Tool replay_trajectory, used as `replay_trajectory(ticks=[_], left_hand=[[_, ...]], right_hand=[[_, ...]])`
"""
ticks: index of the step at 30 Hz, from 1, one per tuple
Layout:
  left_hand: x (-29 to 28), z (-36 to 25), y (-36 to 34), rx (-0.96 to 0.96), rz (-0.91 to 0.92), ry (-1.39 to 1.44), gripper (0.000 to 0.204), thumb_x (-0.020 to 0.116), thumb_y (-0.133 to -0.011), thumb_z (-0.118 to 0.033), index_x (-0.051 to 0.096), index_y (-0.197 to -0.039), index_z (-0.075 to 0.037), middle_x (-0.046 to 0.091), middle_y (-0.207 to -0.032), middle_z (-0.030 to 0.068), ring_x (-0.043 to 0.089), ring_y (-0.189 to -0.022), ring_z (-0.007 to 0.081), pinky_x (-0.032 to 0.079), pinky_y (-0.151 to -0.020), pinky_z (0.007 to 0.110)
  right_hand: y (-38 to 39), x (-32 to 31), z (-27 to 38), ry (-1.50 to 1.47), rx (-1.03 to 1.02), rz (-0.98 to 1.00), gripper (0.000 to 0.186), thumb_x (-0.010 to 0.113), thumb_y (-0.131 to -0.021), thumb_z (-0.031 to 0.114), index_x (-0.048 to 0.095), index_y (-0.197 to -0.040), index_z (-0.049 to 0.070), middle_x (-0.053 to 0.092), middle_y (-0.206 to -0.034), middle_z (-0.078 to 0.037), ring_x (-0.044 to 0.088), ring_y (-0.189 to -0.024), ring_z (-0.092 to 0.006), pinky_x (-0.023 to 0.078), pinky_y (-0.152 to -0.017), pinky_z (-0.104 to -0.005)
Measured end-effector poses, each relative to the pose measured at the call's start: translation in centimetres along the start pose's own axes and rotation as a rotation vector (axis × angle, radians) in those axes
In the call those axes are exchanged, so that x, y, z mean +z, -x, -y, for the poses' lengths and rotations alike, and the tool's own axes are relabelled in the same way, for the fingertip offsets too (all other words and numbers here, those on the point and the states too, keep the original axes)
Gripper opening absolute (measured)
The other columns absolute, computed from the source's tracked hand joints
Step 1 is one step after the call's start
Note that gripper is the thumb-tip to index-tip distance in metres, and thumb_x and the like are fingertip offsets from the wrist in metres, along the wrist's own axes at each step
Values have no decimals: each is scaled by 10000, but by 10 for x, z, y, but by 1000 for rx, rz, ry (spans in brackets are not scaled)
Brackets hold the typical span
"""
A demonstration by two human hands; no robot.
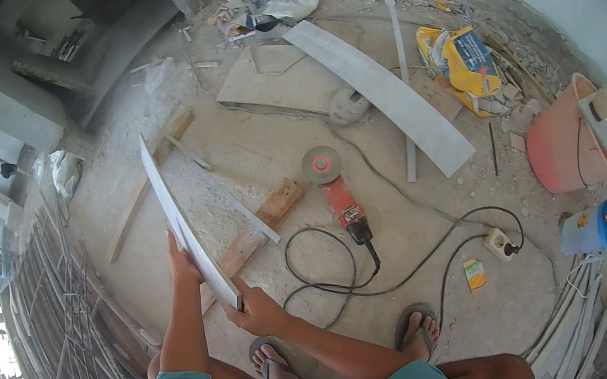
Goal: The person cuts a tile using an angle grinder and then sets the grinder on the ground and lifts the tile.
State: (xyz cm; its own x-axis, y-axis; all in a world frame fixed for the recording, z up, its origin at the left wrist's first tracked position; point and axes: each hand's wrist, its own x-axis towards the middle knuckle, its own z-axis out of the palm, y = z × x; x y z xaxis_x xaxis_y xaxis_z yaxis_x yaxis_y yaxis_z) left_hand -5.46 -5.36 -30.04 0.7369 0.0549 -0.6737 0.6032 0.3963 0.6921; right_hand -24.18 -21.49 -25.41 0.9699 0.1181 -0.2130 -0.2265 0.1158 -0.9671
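Note:
A long, narrow white tile strip [179, 224] is tilted up on its edge in front of me, its far end pointing up and left. My left hand [184, 263] is closed on its left side. Around its near end, my right hand [260, 310] grips the right side. Just beyond lie two wooden boards, the right one [282, 200] and the left one [135, 199], with a thin pale offcut strip [238, 204] across them. A red angle grinder [343, 202] with a round disc rests on the floor to the right, touched by neither hand.
A black cord loops from the grinder to a white socket block [500, 244]. Farther off lie a wide grey-white tile plank [390, 96] and a yellow bag [462, 64]. At right stand a pink bucket [557, 142] and a blue-lidded container [584, 231]. Rods [74, 312] are piled at left.

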Motion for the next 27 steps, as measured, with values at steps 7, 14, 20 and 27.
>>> replay_trajectory(ticks=[7, 14, 20, 27], left_hand=[[33, 2, 45, 238, 0, 136, 557, 571, -832, -703, 477, -690, -173, 464, -559, 5, 471, -433, 147, 396, -379, 287], [33, -93, 124, 764, -95, -188, 899, 327, -895, -751, 195, -1507, -106, 553, -1252, 189, 586, -1107, 295, 502, -967, 491], [-54, -165, 98, 435, 955, 200, 313, 585, -957, -340, 563, -902, -32, 645, -789, 51, 659, -710, 192, 558, -662, 312], [-50, -135, 116, 634, 1108, 208, 224, 558, -975, -250, 562, -914, -35, 645, -769, 68, 651, -680, 195, 545, -629, 322]], right_hand=[[18, -44, 2, 122, -297, 137, 425, 595, -855, 199, 443, -1222, 48, 598, -720, -194, 611, -634, -360, 450, -589, -429], [35, -52, 10, -153, -516, 295, 476, 611, -837, 118, 480, -1292, 75, 620, -830, -181, 612, -709, -303, 480, -677, -387], [33, -42, -12, 190, -693, 450, 728, 675, -854, 201, 335, -1479, 49, 604, -1151, -209, 598, -1006, -307, 453, -903, -415], [11, -285, -52, 1031, -304, 72, 490, 711, -785, 334, 598, -1191, 84, 613, -1169, -154, 561, -1109, -343, 424, -957, -446]])
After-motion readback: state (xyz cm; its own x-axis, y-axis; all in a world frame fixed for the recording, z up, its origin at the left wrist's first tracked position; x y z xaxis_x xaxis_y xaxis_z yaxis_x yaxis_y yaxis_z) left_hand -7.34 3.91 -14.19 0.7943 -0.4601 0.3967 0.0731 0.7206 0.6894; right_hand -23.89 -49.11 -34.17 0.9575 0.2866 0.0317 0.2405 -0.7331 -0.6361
